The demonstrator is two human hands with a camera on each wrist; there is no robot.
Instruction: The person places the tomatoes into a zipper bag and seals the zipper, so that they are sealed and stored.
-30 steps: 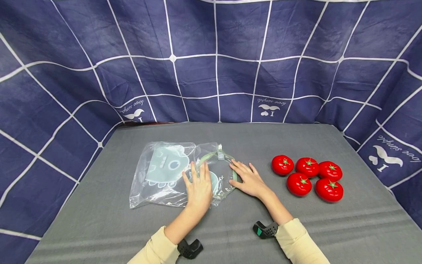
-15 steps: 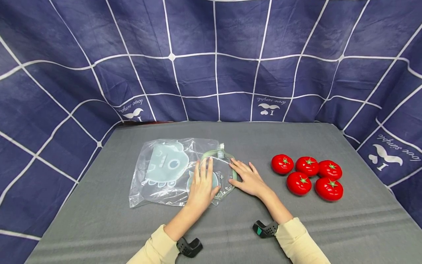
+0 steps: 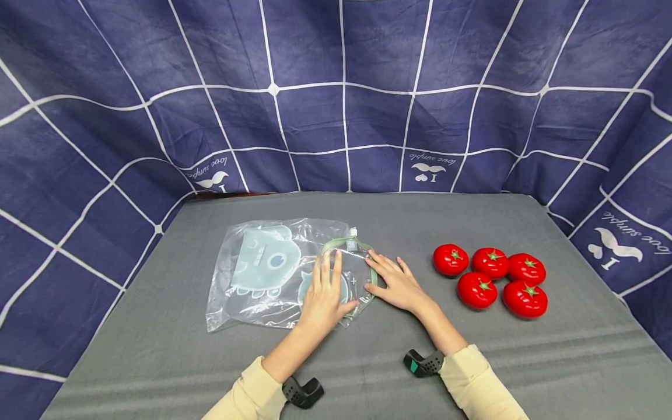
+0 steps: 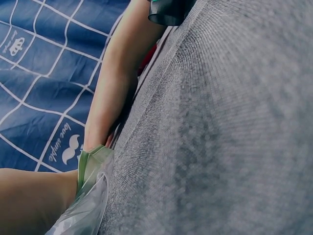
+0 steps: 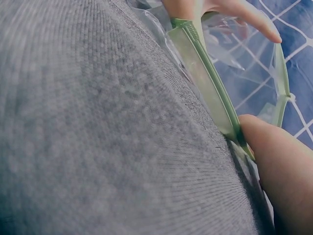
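Observation:
A clear plastic zip bag (image 3: pixel 266 259) with a pale blue cartoon monster print lies flat in the head view. Its mouth, edged by a green zip strip (image 5: pixel 212 81), faces right and its two edges stand apart. My left hand (image 3: pixel 322 297) rests on the bag near the mouth, fingers straight and thumb out toward the near edge. At the mouth's right side, my right hand (image 3: pixel 398 287) touches the green edge with extended fingers. The right wrist view has my right thumb (image 5: pixel 257 129) against the strip. Whether any fingertips are inside the bag, I cannot tell.
Several red tomatoes (image 3: pixel 476 290) with green stems sit grouped to the right of my right hand. A grey cloth (image 3: pixel 378 373) covers the table. Blue checked curtains (image 3: pixel 378 122) hang behind and at both sides. A white tag (image 3: pixel 352 239) sticks out from the bag's far edge.
My left hand has slid right along the bag toward the mouth, and its thumb has spread outward. The bag's top film has shifted slightly. My right hand stays in place.

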